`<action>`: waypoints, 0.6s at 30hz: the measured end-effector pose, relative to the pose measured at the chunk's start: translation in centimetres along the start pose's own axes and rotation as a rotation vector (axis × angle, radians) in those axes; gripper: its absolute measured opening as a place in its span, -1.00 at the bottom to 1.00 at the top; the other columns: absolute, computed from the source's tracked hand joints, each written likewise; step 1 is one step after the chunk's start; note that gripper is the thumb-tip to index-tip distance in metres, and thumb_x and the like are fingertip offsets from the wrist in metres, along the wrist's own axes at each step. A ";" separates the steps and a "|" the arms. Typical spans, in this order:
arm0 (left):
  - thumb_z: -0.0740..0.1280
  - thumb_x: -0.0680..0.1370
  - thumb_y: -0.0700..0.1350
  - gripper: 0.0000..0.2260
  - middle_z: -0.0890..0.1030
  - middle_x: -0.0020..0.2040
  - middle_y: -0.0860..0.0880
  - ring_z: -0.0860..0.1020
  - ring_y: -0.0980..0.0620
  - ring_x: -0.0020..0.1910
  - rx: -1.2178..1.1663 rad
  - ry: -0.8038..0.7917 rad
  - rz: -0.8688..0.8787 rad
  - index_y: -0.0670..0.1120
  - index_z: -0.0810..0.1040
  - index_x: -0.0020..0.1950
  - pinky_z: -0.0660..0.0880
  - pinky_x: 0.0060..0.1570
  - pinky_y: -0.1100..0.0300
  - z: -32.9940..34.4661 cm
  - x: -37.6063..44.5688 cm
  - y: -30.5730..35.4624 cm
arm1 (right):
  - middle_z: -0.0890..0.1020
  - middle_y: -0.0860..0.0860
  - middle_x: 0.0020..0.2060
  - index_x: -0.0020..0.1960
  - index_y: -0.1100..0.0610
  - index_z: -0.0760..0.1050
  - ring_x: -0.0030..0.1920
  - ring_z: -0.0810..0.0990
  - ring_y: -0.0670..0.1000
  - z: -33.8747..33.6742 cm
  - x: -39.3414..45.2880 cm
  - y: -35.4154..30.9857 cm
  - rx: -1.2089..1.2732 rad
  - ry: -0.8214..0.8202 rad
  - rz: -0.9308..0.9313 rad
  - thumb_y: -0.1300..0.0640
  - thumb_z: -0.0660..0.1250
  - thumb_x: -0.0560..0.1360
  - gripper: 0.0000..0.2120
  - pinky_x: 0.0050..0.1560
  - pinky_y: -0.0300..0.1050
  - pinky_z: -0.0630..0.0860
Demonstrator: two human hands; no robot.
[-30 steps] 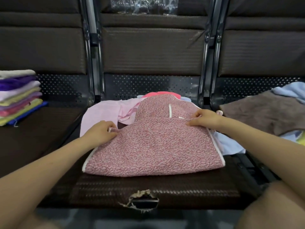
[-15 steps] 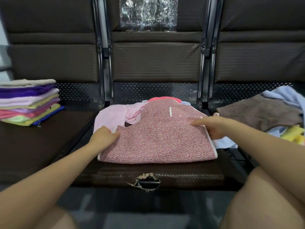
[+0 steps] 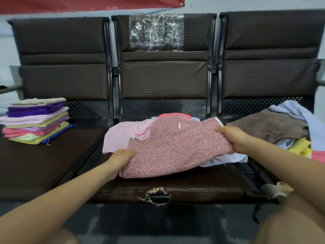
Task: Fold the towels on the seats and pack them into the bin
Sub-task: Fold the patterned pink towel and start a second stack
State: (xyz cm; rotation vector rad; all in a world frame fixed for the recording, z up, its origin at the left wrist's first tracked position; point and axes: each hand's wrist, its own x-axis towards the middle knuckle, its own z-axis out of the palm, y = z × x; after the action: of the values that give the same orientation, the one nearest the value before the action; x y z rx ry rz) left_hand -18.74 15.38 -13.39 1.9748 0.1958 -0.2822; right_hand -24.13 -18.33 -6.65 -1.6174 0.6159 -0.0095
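A folded pink speckled towel (image 3: 175, 148) lies over the middle seat (image 3: 175, 187), lifted slightly at its near edge. My left hand (image 3: 121, 159) grips its left side, thumb on top. My right hand (image 3: 232, 140) grips its right side. Under and behind it lie loose towels: a pale pink one (image 3: 123, 134), a coral one (image 3: 172, 115) and a light blue one (image 3: 226, 159). A stack of folded towels (image 3: 35, 120) in purple, lilac, yellow, pink and green sits on the left seat. No bin is in view.
On the right seat lies a heap of unfolded towels: brown (image 3: 269, 125), light blue (image 3: 295, 111), yellow (image 3: 300, 147). The middle seat's front edge has a torn hole (image 3: 156, 196). Clear plastic (image 3: 156, 32) is taped to the middle backrest. My knees are at the bottom corners.
Both hands have closed on the sides of the speckled towel and raised it a little off the seat. The camera has tilted up, showing the full backrests.
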 end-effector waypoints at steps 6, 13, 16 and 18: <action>0.17 0.61 -0.17 -0.80 0.57 0.05 -0.24 0.51 -0.12 -0.07 0.060 0.058 -0.098 -0.23 0.53 0.09 0.42 -0.03 0.13 -0.6 1.2 0.2 | 0.58 0.17 -0.13 0.08 0.27 0.43 -0.16 0.58 0.12 2.4 -0.7 -2.2 0.057 -0.020 -0.083 0.13 0.29 0.57 -0.80 -0.04 0.02 0.53; 0.20 0.61 -0.15 -0.89 0.53 -0.16 -0.11 0.48 -0.02 -0.25 -0.166 0.108 -0.125 -0.15 0.49 -0.01 0.47 -0.16 0.15 -2.0 2.0 1.0 | 0.59 0.12 -0.28 -0.09 0.21 0.47 -0.32 0.57 0.05 10.8 -2.0 -3.3 0.033 -0.370 -0.110 0.22 0.27 0.56 -0.93 -0.27 -0.14 0.47; 0.22 0.60 -0.19 -0.89 0.53 -0.25 -0.11 0.48 0.00 -0.36 -0.240 0.002 -0.153 -0.17 0.51 -0.05 0.46 -0.32 0.23 -1.0 1.2 2.1 | 0.49 0.04 -0.44 -0.13 0.18 0.41 -0.52 0.49 -0.05 13.9 -2.3 -1.9 -0.096 -0.536 -0.062 0.22 0.24 0.58 -0.88 -0.49 -0.24 0.40; 0.19 0.61 -0.18 -0.87 0.55 -0.26 -0.11 0.50 -0.01 -0.37 -0.220 -0.059 -0.145 -0.17 0.50 -0.06 0.44 -0.32 0.22 -0.1 0.9 2.5 | 0.51 0.08 -0.33 -0.04 0.18 0.42 -0.42 0.53 0.00 14.7 -2.2 -0.8 -0.249 -0.617 -0.052 0.14 0.23 0.60 -0.89 -0.45 -0.22 0.44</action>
State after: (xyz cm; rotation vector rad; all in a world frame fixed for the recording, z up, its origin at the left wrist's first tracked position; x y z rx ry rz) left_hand -17.18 14.51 -11.47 1.7353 0.3187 -0.3952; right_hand -20.43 -3.89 -7.48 -1.7555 0.0966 0.5271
